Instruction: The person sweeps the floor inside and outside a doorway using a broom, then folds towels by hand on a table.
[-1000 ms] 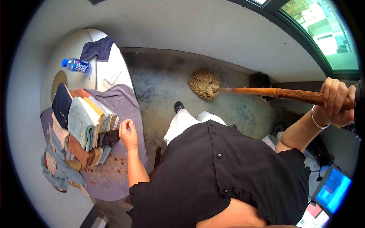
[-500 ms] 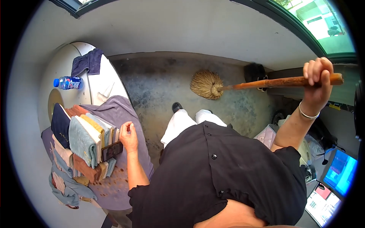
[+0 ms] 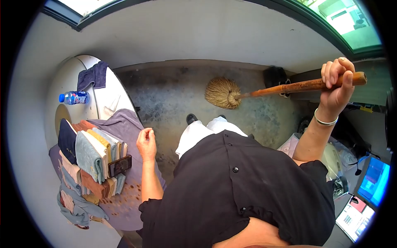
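My right hand (image 3: 337,82) is wrapped round the upper end of the wooden handle of a mop (image 3: 285,88), a short bit of the handle sticking out past it. The tan, stringy mop head (image 3: 222,92) rests on the grey floor in front of my feet. My left hand (image 3: 146,144) hangs beside the table's edge with its fingers curled in, and nothing shows in it. Nearest to that hand are a phone (image 3: 120,165), propped on its side, and a pile of folded towels (image 3: 89,155) in several colours.
On the round white table (image 3: 120,87) are a blue-capped bottle (image 3: 75,97), a dark purple cloth (image 3: 92,75) and a spread purple towel (image 3: 142,194). A wall (image 3: 186,33) stands ahead. Dark shoes (image 3: 276,78) lie near it. A lit screen (image 3: 374,182) and bags (image 3: 337,155) are at right.
The mop head has slid slightly left and my right hand has come a little left and down with the handle. My left hand has shifted right, away from the towels.
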Available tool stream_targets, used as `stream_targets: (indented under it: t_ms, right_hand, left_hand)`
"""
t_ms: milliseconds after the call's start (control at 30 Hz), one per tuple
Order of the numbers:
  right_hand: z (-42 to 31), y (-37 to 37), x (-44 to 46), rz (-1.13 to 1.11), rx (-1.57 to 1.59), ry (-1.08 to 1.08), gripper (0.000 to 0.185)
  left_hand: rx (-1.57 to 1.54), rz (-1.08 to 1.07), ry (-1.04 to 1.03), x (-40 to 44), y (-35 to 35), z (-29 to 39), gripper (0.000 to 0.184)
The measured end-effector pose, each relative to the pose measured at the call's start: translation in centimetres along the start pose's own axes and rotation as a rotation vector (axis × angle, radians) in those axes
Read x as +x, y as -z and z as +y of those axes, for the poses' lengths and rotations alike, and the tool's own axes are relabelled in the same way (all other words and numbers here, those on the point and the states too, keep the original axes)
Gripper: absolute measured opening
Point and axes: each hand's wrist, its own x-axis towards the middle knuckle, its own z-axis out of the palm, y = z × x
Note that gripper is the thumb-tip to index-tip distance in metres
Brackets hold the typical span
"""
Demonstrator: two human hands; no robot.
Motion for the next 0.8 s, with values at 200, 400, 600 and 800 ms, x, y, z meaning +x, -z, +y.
stream_targets:
  t_ms: [200, 400, 600, 800]
  right_hand:
    - [-1.0, 2.8, -1.3, -0.036, 0.037, 0.014, 0.028]
    - [-1.7, 4.3, -2.3, -0.044, 0.073, 0.009, 0.028]
    - [-1.3, 4.4, -2.0, -0.053, 0.104, 0.019, 0.028]
    - [-0.4, 5.1, -1.9, -0.024, 0.177, -0.049, 0.031]
  left_hand:
    - [-0.016, -0.066, 0.019, -1.9, -2.3, 1.3, 0.010]
    - [-0.063, -0.128, 0.032, -4.0, -5.4, 1.6, 0.009]
    - [-0.078, -0.176, 0.021, -3.8, -8.2, 2.1, 0.010]
    - [0.053, -0.296, 0.009, -2.3, -9.0, 3.7, 0.020]
